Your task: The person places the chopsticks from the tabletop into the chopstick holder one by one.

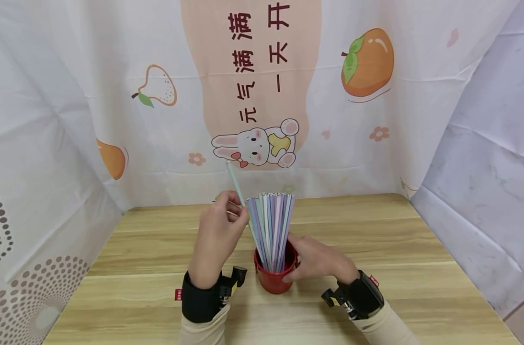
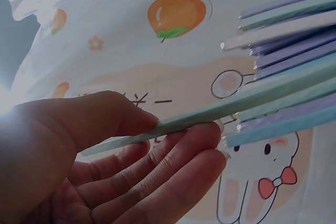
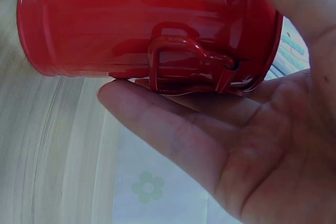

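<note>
A small red metal bucket (image 1: 276, 282) stands on the table, holding a bunch of slim pastel straw-like sticks (image 1: 272, 230) in purple, green, blue and pink. My left hand (image 1: 223, 220) pinches one pale green stick (image 2: 205, 113) between thumb and fingers, at the bunch's left side. This stick rises above the others and tilts left; its lower end reaches into the bucket among them. My right hand (image 1: 318, 258) grips the bucket's right side, thumb at the front rim and fingers behind. In the right wrist view, a wire handle loop (image 3: 178, 66) lies by those fingers.
The wooden table (image 1: 150, 268) ends at a white printed cloth (image 1: 158, 139) hanging behind it. More cloth (image 1: 33, 143) hangs at the left, and a marbled surface (image 1: 482, 167) stands at the right. Each wrist wears a black camera band (image 1: 201, 297).
</note>
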The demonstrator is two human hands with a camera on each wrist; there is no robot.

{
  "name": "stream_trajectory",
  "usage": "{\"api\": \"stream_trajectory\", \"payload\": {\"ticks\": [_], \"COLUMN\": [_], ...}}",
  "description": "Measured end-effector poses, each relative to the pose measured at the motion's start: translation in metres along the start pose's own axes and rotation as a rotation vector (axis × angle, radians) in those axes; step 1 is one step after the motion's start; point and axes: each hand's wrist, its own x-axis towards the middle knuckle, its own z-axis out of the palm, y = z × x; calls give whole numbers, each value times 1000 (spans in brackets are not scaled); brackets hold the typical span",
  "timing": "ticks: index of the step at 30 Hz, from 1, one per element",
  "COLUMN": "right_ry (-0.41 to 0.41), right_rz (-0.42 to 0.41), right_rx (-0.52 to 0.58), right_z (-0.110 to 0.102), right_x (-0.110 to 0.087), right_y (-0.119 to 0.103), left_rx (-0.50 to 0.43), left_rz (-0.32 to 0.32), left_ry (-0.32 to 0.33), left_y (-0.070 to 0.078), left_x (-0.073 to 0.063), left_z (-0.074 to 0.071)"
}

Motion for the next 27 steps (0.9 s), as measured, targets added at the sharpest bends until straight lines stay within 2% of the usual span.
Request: {"api": "stream_trajectory", "payload": {"ticks": [7,12,15,19,27], "right_ry": [-9,-9,-10,-10,-17], "right_rz": [4,-7,-8,-10,-14], "right_rx": [8,13,14,9,21], "right_z": [0,0,-1,-1,-1], "right_x": [0,0,-1,-1,-1], "right_y": [-2,-1,-1,-1,-3], "left_rx": [41,20,10,21,93], "left_rz": [-4,-36,-21,-4,-41], "left_ry": [-98,-192,-235,-277,-334], "left_y": [-4,-8,-11,-13,-15], "left_x": [6,8,10,11,9], "left_z": [14,22,27,34,43]}}
